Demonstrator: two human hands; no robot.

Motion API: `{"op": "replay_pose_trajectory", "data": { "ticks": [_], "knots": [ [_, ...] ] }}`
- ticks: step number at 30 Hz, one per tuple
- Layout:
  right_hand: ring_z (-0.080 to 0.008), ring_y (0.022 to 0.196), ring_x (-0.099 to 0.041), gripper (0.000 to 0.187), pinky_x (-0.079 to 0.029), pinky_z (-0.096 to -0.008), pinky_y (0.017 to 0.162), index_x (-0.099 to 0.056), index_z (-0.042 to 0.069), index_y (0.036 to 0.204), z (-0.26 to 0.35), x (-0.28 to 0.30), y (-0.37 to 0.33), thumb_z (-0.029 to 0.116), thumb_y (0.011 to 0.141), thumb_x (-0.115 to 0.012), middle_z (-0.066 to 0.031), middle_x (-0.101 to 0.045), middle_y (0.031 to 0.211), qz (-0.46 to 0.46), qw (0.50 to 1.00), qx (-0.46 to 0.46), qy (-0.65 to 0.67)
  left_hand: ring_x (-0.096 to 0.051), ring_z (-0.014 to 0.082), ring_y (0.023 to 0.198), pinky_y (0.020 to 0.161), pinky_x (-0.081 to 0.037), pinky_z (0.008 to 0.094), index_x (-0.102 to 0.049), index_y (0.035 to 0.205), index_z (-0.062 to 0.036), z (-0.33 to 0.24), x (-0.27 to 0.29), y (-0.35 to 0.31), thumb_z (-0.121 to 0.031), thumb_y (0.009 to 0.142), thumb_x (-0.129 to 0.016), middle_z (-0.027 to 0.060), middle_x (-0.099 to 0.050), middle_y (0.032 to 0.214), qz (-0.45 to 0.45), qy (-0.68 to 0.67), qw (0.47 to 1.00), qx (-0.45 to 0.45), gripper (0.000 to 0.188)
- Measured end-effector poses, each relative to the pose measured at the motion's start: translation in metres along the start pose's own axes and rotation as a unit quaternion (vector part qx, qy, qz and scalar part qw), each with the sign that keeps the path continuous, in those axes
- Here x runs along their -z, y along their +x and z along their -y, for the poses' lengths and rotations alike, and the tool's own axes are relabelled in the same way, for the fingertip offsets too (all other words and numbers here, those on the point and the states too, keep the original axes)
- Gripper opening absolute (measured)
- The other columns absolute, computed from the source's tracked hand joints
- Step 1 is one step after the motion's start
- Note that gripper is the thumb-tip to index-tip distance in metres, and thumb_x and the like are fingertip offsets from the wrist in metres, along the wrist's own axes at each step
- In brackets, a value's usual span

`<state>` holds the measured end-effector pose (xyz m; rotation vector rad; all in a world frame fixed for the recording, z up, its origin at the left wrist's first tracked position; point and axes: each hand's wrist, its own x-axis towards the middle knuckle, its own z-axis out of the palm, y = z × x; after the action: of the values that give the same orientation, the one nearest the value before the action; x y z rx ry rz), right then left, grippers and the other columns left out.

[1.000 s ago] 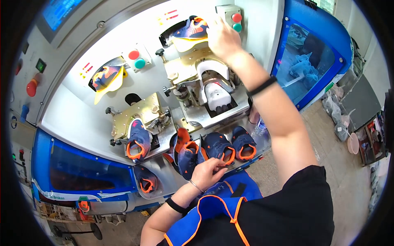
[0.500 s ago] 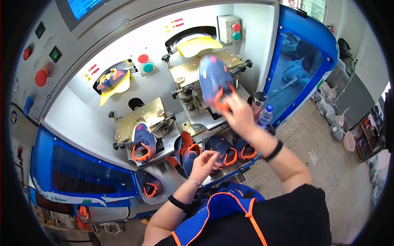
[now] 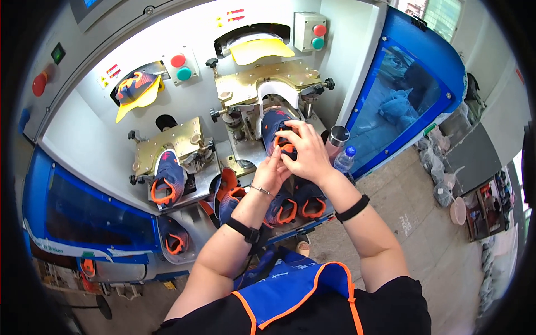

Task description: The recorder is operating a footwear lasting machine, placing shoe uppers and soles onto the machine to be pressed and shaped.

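We pinch the navy shoe (image 3: pixel 277 131) with both hands, left hand (image 3: pixel 272 174) and right hand (image 3: pixel 307 152), at the right-hand brass station (image 3: pixel 262 84); seating it squarely probably matters most, fingers outside the clamp.

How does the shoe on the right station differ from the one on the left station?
Both hands, the left hand and the right hand, grip the right shoe; the left shoe sits untouched. The right shoe is partly hidden by fingers; the left shoe shows fully. Both are navy with orange trim.
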<state>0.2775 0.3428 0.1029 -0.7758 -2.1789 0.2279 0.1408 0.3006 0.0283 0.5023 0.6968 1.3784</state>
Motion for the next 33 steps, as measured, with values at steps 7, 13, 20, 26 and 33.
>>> {"op": "replay_pose_trajectory", "data": {
  "ticks": [7,13,20,26,33],
  "knots": [
    [-0.0348,0.122,-0.051,0.033,-0.044,-0.0451,0.102,-0.069,0.015,0.112,-0.041,-0.035,0.019,0.028,0.083,-0.067,-0.0110,-0.055,0.131,0.029,0.999,-0.022,0.040,-0.070,0.0204,0.096,0.086,-0.058,0.0318,-0.059,0.116,-0.0028,0.005,-0.007,0.004,-0.046,0.099,-0.054,0.0113,-0.069,0.101,-0.075,0.060,0.995,-0.005,0.047],
    [-0.0358,0.116,-0.055,0.029,-0.048,-0.0446,0.097,-0.070,0.014,0.109,-0.044,-0.039,0.018,0.030,0.085,-0.067,-0.0121,-0.057,0.126,0.037,0.998,-0.015,0.043,-0.068,0.0208,0.094,0.083,-0.057,0.0323,-0.055,0.119,-0.0042,0.004,-0.008,0.002,-0.044,0.101,-0.051,0.0101,-0.067,0.101,-0.094,0.066,0.993,-0.003,0.045],
    [-0.0364,0.111,-0.057,0.025,-0.049,-0.0447,0.094,-0.070,0.014,0.106,-0.045,-0.038,0.020,0.028,0.085,-0.067,-0.0123,-0.059,0.122,0.029,0.998,-0.006,0.048,-0.068,0.0212,0.093,0.082,-0.057,0.0325,-0.055,0.119,-0.0036,0.006,-0.008,0.006,-0.043,0.101,-0.050,0.0101,-0.067,0.100,-0.120,0.075,0.990,-0.001,0.043],
    [-0.0365,0.109,-0.057,0.022,-0.049,-0.0447,0.093,-0.070,0.013,0.103,-0.046,-0.038,0.020,0.027,0.085,-0.067,-0.0123,-0.060,0.120,0.036,0.998,-0.007,0.041,-0.069,0.0207,0.091,0.079,-0.057,0.0312,-0.055,0.117,-0.0039,0.008,-0.009,0.005,-0.044,0.101,-0.051,0.0094,-0.067,0.097,-0.138,0.073,0.988,0.000,0.043],
    [-0.0359,0.111,-0.055,0.021,-0.049,-0.0439,0.093,-0.070,0.014,0.101,-0.046,-0.042,0.018,0.027,0.085,-0.067,-0.0117,-0.060,0.119,0.042,0.998,-0.014,0.045,-0.070,0.0220,0.088,0.076,-0.057,0.0303,-0.056,0.113,-0.0031,0.012,-0.012,0.001,-0.046,0.099,-0.054,0.0103,-0.068,0.095,-0.151,0.059,0.987,-0.008,0.045]
  ]
}}
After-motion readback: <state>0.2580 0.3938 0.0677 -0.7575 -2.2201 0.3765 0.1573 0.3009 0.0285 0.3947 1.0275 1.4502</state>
